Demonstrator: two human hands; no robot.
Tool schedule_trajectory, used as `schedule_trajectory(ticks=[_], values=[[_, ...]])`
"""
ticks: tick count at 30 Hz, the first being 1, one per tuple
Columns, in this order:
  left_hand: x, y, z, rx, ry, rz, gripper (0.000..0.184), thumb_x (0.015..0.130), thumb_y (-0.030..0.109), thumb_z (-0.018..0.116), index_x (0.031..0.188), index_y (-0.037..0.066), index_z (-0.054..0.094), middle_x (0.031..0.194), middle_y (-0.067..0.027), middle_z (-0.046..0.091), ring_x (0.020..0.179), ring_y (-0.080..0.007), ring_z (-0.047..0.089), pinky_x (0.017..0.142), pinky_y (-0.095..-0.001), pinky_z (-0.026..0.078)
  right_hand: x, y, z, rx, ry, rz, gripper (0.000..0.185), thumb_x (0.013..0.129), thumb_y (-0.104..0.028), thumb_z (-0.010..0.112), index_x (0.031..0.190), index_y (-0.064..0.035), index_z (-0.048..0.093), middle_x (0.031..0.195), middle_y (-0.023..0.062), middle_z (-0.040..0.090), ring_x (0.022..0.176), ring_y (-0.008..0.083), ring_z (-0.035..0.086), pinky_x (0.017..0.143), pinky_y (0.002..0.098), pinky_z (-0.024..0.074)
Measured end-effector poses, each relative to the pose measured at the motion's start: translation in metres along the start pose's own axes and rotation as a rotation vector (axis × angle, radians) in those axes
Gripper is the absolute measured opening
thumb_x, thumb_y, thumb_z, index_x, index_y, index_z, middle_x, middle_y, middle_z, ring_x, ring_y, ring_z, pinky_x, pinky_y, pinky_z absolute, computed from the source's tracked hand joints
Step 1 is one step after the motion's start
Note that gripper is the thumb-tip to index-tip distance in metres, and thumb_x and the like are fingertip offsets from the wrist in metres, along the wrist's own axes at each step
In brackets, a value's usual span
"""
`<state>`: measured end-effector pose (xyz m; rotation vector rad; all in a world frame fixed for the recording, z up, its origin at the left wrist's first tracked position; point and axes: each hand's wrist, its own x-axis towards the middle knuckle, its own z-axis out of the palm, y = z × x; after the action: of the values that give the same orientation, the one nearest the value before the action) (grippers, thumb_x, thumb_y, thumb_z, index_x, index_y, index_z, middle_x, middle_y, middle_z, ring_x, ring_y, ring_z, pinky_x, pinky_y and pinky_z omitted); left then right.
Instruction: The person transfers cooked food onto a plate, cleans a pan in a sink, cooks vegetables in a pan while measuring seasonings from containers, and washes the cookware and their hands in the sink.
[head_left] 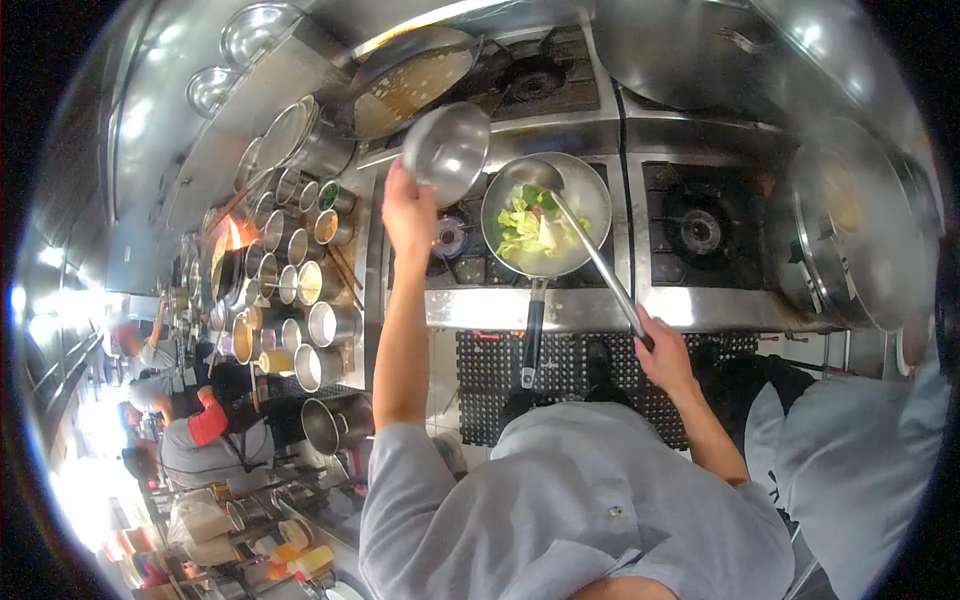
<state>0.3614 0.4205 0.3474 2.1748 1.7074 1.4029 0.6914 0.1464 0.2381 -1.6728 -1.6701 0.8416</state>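
My left hand [410, 212] is closed on the rim of a steel bowl [448, 150], which is tilted above the stove, left of the pan. A pan [588, 198] with green leafy vegetables [532, 226] in it sits on a burner, its dark handle [532, 340] pointing toward me. My right hand [664, 350] grips the black end of a long ladle [600, 262]. The ladle's head rests in the pan, at the back of the vegetables.
At the left stand many metal containers [332, 322]. A large wok [415, 85] with liquid is at the back left. An unused burner [698, 230] and a big round pan [850, 225] lie right. Co-workers [215, 440] are at far left; another person's sleeve [850, 450] is close right.
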Motion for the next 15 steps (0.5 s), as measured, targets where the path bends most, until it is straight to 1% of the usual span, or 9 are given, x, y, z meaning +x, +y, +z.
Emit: schedule_trajectory(ticks=[1,2,3,4,6,11,13,14,15], values=[[-0.003,0.003,-0.017,-0.118,-0.044,-0.243,0.022,0.078,0.0,0.056,0.1,-0.001,0.057,0.115,-0.0173,0.059,0.079,-0.0264,0.065,0.07,-0.0346,0.058,0.014,-0.001,0.001,-0.003,-0.008,-0.002,0.058,0.079,-0.005,0.061,0.135,-0.0072,0.046,0.094,0.0182,0.059,0.084,0.0372,0.06,0.078,0.0411,0.0487],[-0.012,0.008,-0.037,-0.24,-0.088,-0.49,0.024,0.079,-0.001,0.056,0.103,-0.002,0.058,0.108,-0.0163,0.061,0.078,-0.0218,0.065,0.066,-0.0325,0.059,0.027,-0.001,0.003,-0.115,-0.053,0.009,0.058,0.08,-0.005,0.06,0.135,-0.0102,0.045,0.095,0.0167,0.058,0.083,0.0373,0.06,0.077,0.0422,0.0488],[-0.025,-0.005,-0.051,-0.378,-0.046,-0.516,0.026,0.082,0.0,0.055,0.107,-0.001,0.056,0.104,-0.0148,0.061,0.078,-0.0198,0.064,0.062,-0.0304,0.059,0.033,-0.001,0.004,-0.23,-0.093,0.018,0.058,0.081,-0.006,0.059,0.136,-0.0131,0.045,0.095,0.0152,0.057,0.081,0.0373,0.059,0.076,0.0433,0.0488],[-0.039,-0.021,-0.064,-0.518,-0.002,-0.535,0.027,0.084,0.001,0.054,0.112,-0.001,0.054,0.099,-0.0133,0.061,0.079,-0.0179,0.064,0.059,-0.0284,0.059,0.03,0.001,0.003,-0.238,-0.095,0.014,0.058,0.081,-0.006,0.059,0.136,-0.0131,0.045,0.095,0.0152,0.057,0.081,0.0373,0.059,0.076,0.0433,0.0488],[-0.073,-0.036,-0.098,-0.616,0.126,-0.667,0.032,0.086,0.001,0.053,0.117,0.001,0.05,0.101,-0.0117,0.06,0.079,-0.0192,0.064,0.06,-0.0295,0.059,0.023,0.017,-0.008,-0.375,-0.161,0.029,0.059,0.081,-0.006,0.058,0.137,-0.0169,0.045,0.096,0.0135,0.055,0.082,0.0362,0.059,0.075,0.0445,0.0482],[-0.198,-0.06,-0.188,-0.639,0.285,-0.936,0.036,0.087,0.003,0.053,0.123,0.005,0.046,0.114,-0.0094,0.056,0.092,-0.019,0.06,0.068,-0.0324,0.055,-0.021,0.003,-0.046,-0.436,-0.137,0.028,0.058,0.08,-0.006,0.06,0.136,-0.0156,0.047,0.096,0.0153,0.055,0.082,0.0363,0.057,0.072,0.0426,0.0481],[-0.26,-0.074,-0.216,-0.68,0.384,-1.044,0.037,0.087,0.005,0.054,0.123,0.006,0.046,0.115,-0.0088,0.054,0.095,-0.0201,0.058,0.072,-0.0333,0.054,-0.036,-0.01,-0.047,-0.333,0.047,-0.164,0.056,0.082,-0.005,0.061,0.136,-0.0114,0.048,0.082,0.0115,0.057,0.064,0.0278,0.058,0.059,0.0367,0.0479],[-0.299,-0.09,-0.226,-0.731,0.451,-1.09,0.037,0.086,0.005,0.055,0.122,0.006,0.046,0.115,-0.0092,0.053,0.097,-0.0212,0.057,0.073,-0.0332,0.054,-0.041,-0.023,-0.046,-0.346,0.049,-0.165,0.056,0.082,-0.005,0.061,0.136,-0.0114,0.048,0.082,0.0115,0.057,0.064,0.0278,0.058,0.059,0.0367,0.0479],[-0.332,-0.096,-0.236,-0.775,0.516,-1.116,0.038,0.085,0.005,0.056,0.122,0.005,0.046,0.114,-0.01,0.053,0.098,-0.0221,0.056,0.074,-0.0341,0.054,-0.047,-0.038,-0.042,-0.064,-0.014,0.117,0.056,0.083,-0.005,0.061,0.136,-0.0093,0.047,0.075,0.0079,0.056,0.057,0.0214,0.055,0.052,0.0332,0.0454]])
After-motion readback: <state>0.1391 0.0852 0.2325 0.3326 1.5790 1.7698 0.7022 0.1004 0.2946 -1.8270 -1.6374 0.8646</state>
